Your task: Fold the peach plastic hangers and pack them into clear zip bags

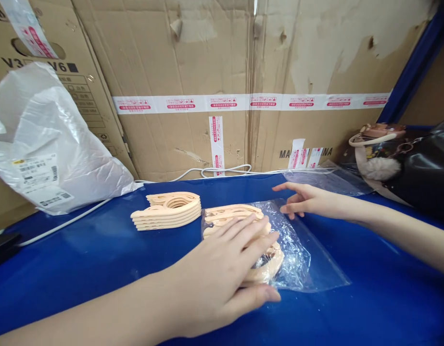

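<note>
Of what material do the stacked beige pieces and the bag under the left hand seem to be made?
Stacked beige pieces: probably moulded plastic, satin; smooth, rounded, evenly coloured edges suggest it. Bag: thin, clear, glossy plastic film, shown by wrinkles and highlights.

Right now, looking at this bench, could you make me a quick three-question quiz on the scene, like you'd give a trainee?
1. True or false: the left hand is over the clear bag.
2. Multiple choice: in the picture, where is the peach stack in relation to the clear bag?
A) to its right
B) on top of it
C) to its left
3. Fill in the blank: the tape running across the big carton is ____ with red print.

Key: 1 true; 2 C; 3 white.
</note>
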